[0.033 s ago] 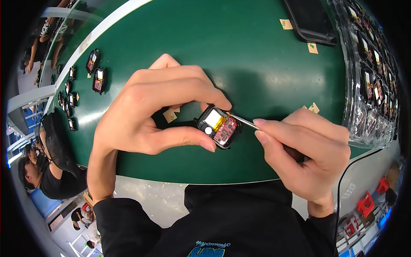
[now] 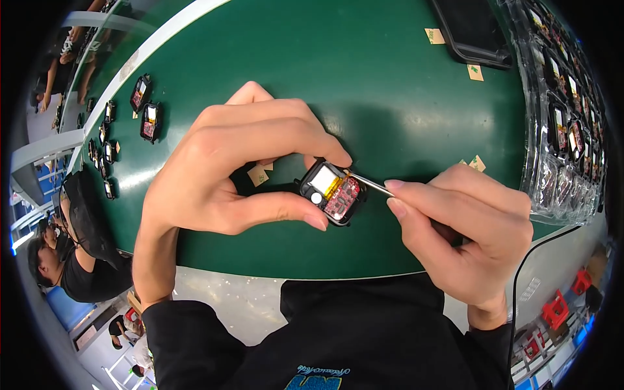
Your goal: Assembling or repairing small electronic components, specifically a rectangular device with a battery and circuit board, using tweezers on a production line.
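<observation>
The left hand (image 2: pixel 234 153) pinched a small open device (image 2: pixel 335 194). At the right of this device, the right hand (image 2: pixel 471 227) pinched a metal tool (image 2: pixel 372 183) reaching its edge.

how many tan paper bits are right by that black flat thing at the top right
2: one paper bit at the left side of the black flat thing, another paper bit at its lower edge. More may be hidden beneath it.
</observation>
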The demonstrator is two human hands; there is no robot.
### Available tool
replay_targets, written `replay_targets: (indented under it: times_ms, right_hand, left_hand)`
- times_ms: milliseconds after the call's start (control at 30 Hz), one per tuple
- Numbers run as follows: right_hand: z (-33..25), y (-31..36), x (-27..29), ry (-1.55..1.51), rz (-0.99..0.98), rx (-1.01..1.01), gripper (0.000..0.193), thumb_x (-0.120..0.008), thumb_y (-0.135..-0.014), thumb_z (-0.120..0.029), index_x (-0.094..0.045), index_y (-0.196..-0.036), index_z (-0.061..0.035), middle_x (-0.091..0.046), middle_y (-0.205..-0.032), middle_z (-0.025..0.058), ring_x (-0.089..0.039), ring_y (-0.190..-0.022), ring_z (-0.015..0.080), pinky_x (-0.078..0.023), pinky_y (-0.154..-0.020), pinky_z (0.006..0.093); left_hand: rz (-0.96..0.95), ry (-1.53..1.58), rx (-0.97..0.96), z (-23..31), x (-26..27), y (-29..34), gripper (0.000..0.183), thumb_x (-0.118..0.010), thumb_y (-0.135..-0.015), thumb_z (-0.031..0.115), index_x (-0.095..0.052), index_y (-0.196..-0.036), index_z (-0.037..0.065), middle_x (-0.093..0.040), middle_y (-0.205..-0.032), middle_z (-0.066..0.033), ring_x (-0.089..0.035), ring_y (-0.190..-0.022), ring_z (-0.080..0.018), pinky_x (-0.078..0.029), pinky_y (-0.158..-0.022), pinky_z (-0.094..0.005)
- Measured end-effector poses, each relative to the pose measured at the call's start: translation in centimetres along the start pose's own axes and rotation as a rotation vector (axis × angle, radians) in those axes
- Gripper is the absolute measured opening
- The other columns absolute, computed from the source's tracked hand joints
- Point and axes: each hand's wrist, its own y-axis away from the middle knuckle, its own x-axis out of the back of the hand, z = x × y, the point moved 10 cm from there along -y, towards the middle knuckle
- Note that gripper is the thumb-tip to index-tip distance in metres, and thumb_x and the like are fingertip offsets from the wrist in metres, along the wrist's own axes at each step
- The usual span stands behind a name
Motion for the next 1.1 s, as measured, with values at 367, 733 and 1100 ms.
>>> replay_targets:
  times_ms: [367,733,1100]
  right_hand:
    - [0.0,0.3,-0.1,0.001,0.008,-0.005,0.024,-0.082,-0.077,0.012,-0.086,-0.1,0.0045,-0.067,-0.071,0.0048,-0.054,-0.054,0.0081,-0.034,-0.047,0.0256]
    - [-0.6,0.1,0.1,0.02,0.04,0.032,0.024,-0.082,-0.077,0.012,-0.085,-0.099,0.0043,-0.067,-0.071,0.0045,-0.051,-0.052,0.007,-0.033,-0.047,0.0247]
    - [-1.2,0.9,-0.7,0.047,0.013,-0.098,0.042,-0.089,-0.083,-0.002,-0.074,-0.122,0.0026,-0.07,-0.091,0.0104,-0.071,-0.073,0.0249,-0.055,-0.062,0.0355]
  left_hand:
    - [0.04,-0.058,-0.067,1.1,-0.4,-0.5,0.062,-0.097,-0.068,0.05,-0.085,-0.108,0.004,-0.079,-0.092,-0.006,-0.069,-0.078,-0.0196,-0.041,-0.077,-0.0331]
    - [0.065,-0.07,-0.101,1.0,0.1,-0.5,0.059,-0.099,-0.068,0.045,-0.085,-0.109,0.004,-0.077,-0.089,-0.005,-0.069,-0.078,-0.0207,-0.042,-0.08,-0.0343]
    - [0.062,0.027,-0.074,1.3,-0.7,0.1,0.063,-0.099,-0.079,0.035,-0.073,-0.131,0.01,-0.069,-0.095,0.0028,-0.065,-0.082,-0.0152,-0.041,-0.089,-0.0343]
